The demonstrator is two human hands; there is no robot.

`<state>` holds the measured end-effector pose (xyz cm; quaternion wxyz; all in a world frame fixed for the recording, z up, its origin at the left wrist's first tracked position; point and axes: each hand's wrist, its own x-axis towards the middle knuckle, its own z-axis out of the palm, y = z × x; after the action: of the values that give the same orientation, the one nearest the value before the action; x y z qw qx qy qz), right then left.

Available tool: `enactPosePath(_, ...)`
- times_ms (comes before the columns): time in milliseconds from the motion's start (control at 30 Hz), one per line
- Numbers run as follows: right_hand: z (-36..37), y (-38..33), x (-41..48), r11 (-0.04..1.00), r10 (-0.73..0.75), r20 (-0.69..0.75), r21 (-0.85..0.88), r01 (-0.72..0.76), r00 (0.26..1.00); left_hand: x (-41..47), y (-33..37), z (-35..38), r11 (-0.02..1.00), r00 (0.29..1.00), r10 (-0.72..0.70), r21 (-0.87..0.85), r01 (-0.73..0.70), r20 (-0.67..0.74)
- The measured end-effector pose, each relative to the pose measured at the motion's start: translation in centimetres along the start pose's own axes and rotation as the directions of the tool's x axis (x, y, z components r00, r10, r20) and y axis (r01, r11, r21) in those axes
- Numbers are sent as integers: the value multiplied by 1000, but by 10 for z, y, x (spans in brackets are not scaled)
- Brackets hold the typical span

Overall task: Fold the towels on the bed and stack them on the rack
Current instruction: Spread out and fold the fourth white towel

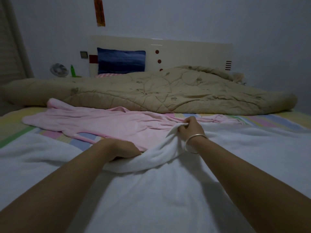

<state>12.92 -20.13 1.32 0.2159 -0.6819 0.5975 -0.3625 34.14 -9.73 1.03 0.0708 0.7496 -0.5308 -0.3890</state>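
Towels, two, on bed (277, 121): white towel (151, 190) gripped by left hand (122, 148) and right hand (190, 128), pink towel (101, 121) beyond.

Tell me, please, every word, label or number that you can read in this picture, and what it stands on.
Nothing can be read.
Red-orange strip on the wall: marks too blurred to read.
Green bottle: too small and dim.
Headboard: red dots and dark bars, no writing.
White towel, pink towel: no tag or print shows.
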Motion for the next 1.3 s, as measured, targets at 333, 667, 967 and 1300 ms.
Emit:
enactPosePath(333, 71, 26, 19, 946, -80, 92, 320, 47, 993, 41, -5, -71, 993, 630, 59, 109, 41, -775)
enactPosePath(667, 110, 36, 23, 739, -148, 371, -575, 352, 917, 105, -76, -16, 811, 376, 399, 513, 280, -836)
enactPosePath(967, 121, -4, -13, 768, 143, 314, -634, 95, 938, 75, -114, -21, 757, 383, 638, 635, -152, -668)
enactPosePath(1300, 216, -176, -96, 758, -562, 226, -244, 605, 796, -33, -320, -131, 924, 424, -289, -134, 357, -858)
